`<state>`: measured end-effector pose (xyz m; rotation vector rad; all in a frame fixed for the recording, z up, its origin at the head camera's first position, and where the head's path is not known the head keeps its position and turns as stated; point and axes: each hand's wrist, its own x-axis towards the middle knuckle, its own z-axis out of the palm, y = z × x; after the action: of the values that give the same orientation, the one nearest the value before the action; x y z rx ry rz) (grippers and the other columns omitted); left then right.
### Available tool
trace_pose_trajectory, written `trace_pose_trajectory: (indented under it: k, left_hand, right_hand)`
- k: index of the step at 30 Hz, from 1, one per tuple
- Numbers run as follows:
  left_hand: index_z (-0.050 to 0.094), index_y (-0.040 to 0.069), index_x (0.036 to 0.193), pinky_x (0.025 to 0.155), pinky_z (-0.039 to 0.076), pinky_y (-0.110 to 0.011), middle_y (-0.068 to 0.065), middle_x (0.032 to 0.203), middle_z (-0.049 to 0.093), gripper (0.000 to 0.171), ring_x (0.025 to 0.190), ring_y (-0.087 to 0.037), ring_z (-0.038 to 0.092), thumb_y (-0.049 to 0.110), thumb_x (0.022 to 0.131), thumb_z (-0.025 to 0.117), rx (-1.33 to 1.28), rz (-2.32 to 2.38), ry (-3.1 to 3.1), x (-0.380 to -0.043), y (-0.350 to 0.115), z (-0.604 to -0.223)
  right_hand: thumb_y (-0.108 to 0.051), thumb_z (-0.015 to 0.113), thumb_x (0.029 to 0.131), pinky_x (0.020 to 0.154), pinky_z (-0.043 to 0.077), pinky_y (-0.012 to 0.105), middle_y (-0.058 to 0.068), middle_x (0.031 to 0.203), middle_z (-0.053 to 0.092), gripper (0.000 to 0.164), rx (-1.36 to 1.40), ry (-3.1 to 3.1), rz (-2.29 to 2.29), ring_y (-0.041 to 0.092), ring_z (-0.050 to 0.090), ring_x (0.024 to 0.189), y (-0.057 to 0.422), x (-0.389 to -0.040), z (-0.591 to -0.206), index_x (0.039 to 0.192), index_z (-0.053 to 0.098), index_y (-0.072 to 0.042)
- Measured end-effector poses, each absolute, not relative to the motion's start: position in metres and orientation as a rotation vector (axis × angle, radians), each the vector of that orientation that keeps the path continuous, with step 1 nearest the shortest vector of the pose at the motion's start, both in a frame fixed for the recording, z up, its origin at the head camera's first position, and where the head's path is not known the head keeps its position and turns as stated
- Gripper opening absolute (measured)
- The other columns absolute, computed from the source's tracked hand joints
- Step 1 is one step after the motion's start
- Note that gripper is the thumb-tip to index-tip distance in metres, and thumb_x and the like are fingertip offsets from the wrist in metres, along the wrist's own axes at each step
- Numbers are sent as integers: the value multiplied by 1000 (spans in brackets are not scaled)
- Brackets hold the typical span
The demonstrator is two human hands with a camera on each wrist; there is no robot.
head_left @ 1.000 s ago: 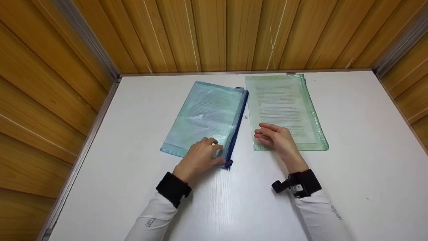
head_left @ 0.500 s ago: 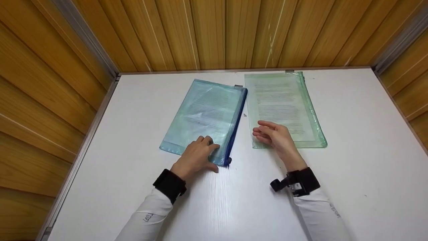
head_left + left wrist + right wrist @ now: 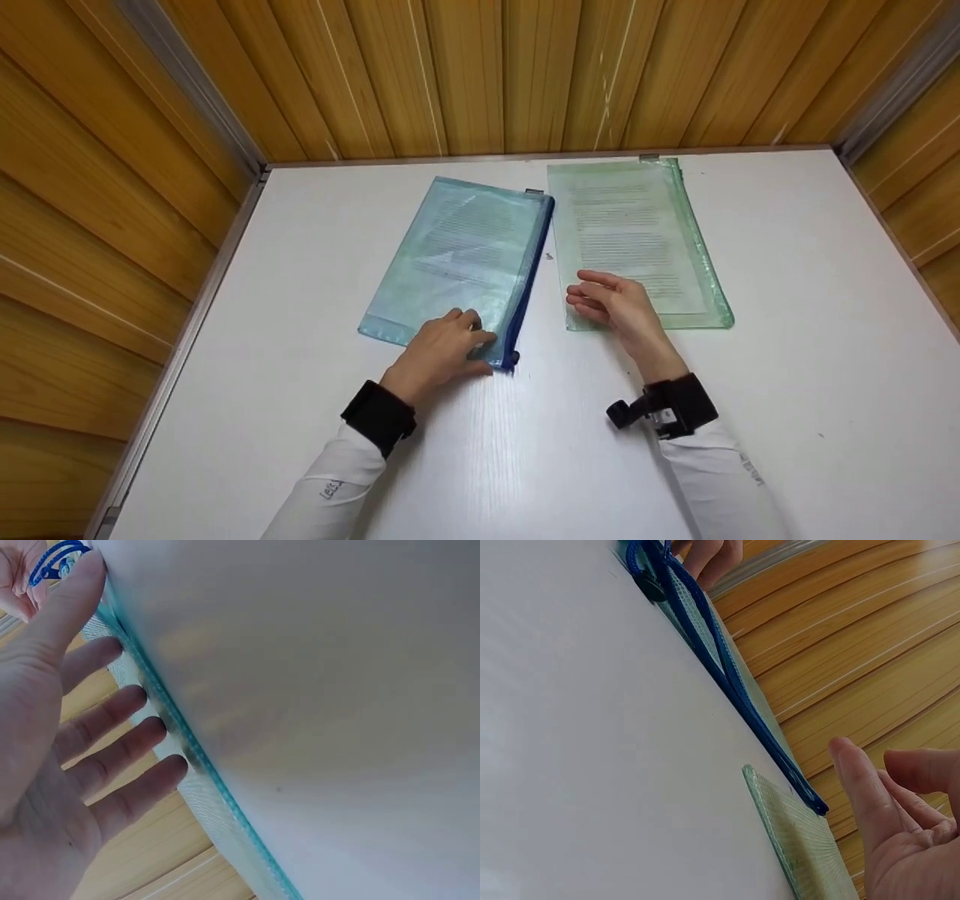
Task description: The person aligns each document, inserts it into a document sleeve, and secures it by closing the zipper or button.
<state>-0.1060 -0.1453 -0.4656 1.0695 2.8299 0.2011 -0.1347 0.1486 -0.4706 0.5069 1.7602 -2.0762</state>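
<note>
A translucent blue zip folder point(image 3: 450, 255) with printed paper inside lies slanted on the table. Over its lower right corner is my left hand point(image 3: 435, 352), thumb by the near edge; in the left wrist view its fingers point(image 3: 112, 716) spread fairly straight along the teal edge. The dark blue zip point(image 3: 727, 682) shows its two bands parted near that hand in the right wrist view. My right hand point(image 3: 626, 315) holds nothing and hovers, fingers loosely bent, over the bottom of a green zip folder point(image 3: 622, 217), also with a printed sheet.
The white table point(image 3: 300, 285) carries both folders side by side, the green one near the back edge. Wood-patterned panels point(image 3: 480, 75) wall in the back and sides. A black camera strap point(image 3: 379, 416) circles each wrist.
My left thumb has drawn off the blue folder's corner, then come back closer to its edge. The right hand keeps its pose. The head view has shifted slightly.
</note>
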Motion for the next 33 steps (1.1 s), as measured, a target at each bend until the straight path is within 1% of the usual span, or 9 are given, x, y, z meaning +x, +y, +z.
trace_pose_trajectory:
  k: [6, 9, 13, 18, 22, 24, 26, 29, 33]
  left_hand:
    - [77, 20, 112, 72, 57, -32, -3, 102, 70, 22, 91, -20, 65, 27, 92, 70, 1170, 305, 2904, -105, -148, -468]
    - [78, 16, 108, 75, 58, -31, -2, 97, 73, 18, 90, -19, 69, 16, 92, 69, 1181, 405, 2954, -106, -149, -468]
    - [77, 10, 102, 74, 58, -31, -2, 91, 75, 15, 85, -18, 72, 8, 92, 65, 1141, 565, 3005, -107, -147, -467]
    - [74, 6, 100, 71, 58, -30, -4, 88, 76, 16, 80, -18, 73, 4, 95, 58, 1077, 746, 3038, -108, -145, -466]
    - [72, 4, 99, 69, 59, -30, -5, 88, 77, 14, 79, -18, 74, 4, 96, 59, 1054, 846, 3070, -111, -143, -465]
    - [72, 4, 99, 68, 59, -29, -6, 87, 77, 12, 78, -17, 74, 5, 96, 60, 1049, 878, 3082, -112, -142, -464]
    - [71, 5, 100, 68, 59, -29, -5, 88, 77, 11, 79, -16, 74, 6, 97, 61, 1050, 899, 3085, -113, -141, -463]
    - [71, 5, 101, 69, 59, -29, -5, 90, 77, 11, 82, -17, 75, 7, 97, 61, 1053, 923, 3073, -114, -139, -460]
    - [70, 5, 104, 73, 60, -31, -7, 93, 78, 13, 86, -18, 75, 6, 98, 59, 1061, 934, 3053, -116, -138, -456]
  right_hand:
    - [-15, 62, 98, 85, 58, 22, 1, 102, 74, 49, 485, 1755, -2097, 10, 74, 92, 144, -134, -472, 143, 49, -1]
    - [-14, 62, 97, 84, 58, 22, 0, 101, 74, 48, 477, 1768, -2094, 10, 74, 91, 141, -133, -472, 142, 50, 0]
    - [-13, 62, 97, 84, 58, 23, 1, 101, 74, 47, 452, 1779, -2087, 10, 74, 90, 136, -132, -474, 141, 51, 2]
    - [-13, 61, 98, 83, 59, 23, 0, 100, 74, 46, 401, 1787, -2080, 9, 74, 90, 130, -132, -473, 140, 51, 3]
    - [-14, 61, 98, 84, 59, 23, 1, 103, 74, 46, 343, 1808, -2070, 9, 74, 91, 125, -132, -472, 139, 52, 4]
    - [-16, 60, 99, 86, 58, 23, 6, 108, 74, 47, 301, 1829, -2057, 9, 73, 93, 123, -132, -472, 139, 52, 5]
    - [-19, 60, 100, 87, 58, 24, 14, 117, 73, 46, 256, 1855, -2041, 10, 73, 96, 120, -131, -472, 138, 53, 6]
    - [-23, 57, 101, 91, 56, 24, 23, 129, 65, 45, 140, 1923, -1981, 12, 71, 103, 115, -130, -472, 135, 55, 7]
    - [-23, 52, 104, 99, 54, 30, 29, 134, 60, 43, -58, 2002, -1913, 25, 67, 116, 111, -128, -475, 131, 58, 10]
